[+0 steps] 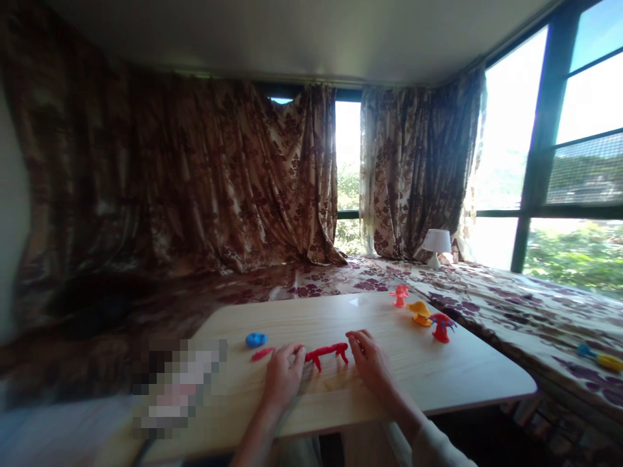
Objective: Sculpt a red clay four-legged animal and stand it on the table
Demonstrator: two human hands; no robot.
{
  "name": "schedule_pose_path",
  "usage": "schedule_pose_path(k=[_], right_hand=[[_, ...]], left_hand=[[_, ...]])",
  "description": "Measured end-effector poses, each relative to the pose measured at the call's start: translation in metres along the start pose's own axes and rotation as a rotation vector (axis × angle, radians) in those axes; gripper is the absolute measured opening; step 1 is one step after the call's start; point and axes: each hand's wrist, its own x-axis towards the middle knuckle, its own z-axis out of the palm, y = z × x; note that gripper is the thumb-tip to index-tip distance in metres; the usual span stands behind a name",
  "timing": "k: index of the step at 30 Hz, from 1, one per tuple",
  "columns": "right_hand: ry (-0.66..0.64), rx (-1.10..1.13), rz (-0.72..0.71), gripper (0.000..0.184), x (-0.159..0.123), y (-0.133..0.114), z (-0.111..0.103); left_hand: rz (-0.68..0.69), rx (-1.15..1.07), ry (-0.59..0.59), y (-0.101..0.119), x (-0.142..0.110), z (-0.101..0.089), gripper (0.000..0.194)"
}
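Observation:
A red clay figure (327, 352) with a long thin body and bent legs stands on the pale wooden table (389, 389) between my hands. The fingers of my left hand (285, 373) are closed in a pinch at the figure's left end. My right hand (368, 357) is beside its right end, fingers stretched out and slightly curved, with nothing visible in them. Just left of my left hand lie a loose red clay piece (263, 353) and a blue clay lump (256, 339).
On the table's right side stand a pink figure (400, 296), a yellow figure (420, 314) and a red-and-blue figure (442, 329). A blurred-out item (180, 389) lies at left. Behind are a flowered cover (311, 283) and a white lamp (437, 241).

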Motion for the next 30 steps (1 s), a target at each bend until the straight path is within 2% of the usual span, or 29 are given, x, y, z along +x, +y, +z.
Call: schedule_pose_path(k=[7, 10, 13, 17, 19, 21, 23, 26, 30], right_hand=[[0.023, 0.019, 0.005, 0.020, 0.000, 0.002, 0.000], [0.051, 0.032, 0.009, 0.028, 0.000, 0.000, 0.000], [0.073, 0.055, 0.007, 0.034, 0.000, 0.000, 0.000], [0.080, 0.094, 0.019, 0.036, 0.000, 0.002, 0.001], [0.076, 0.108, 0.030, 0.035, 0.001, 0.002, 0.001], [0.072, 0.117, 0.038, 0.035, 0.001, 0.002, 0.001], [0.073, 0.120, 0.041, 0.035, 0.001, 0.001, 0.001], [0.081, 0.122, 0.038, 0.035, 0.001, 0.000, 0.000], [0.088, 0.136, 0.037, 0.034, 0.002, 0.002, 0.001]], left_hand=[[0.036, 0.008, 0.061, 0.003, 0.000, 0.002, 0.020], [0.077, 0.030, 0.122, 0.006, -0.001, -0.006, 0.020], [0.109, 0.091, 0.178, 0.001, 0.001, -0.031, 0.022], [0.071, 0.260, 0.237, -0.018, 0.006, -0.081, 0.023], [0.035, 0.359, 0.219, -0.028, 0.009, -0.101, 0.019], [0.011, 0.446, 0.156, -0.032, 0.011, -0.111, 0.017], [-0.001, 0.516, 0.069, -0.032, 0.012, -0.111, 0.016], [-0.024, 0.597, -0.043, -0.024, 0.015, -0.099, 0.017], [-0.081, 0.664, -0.118, -0.015, 0.020, -0.083, 0.021]])
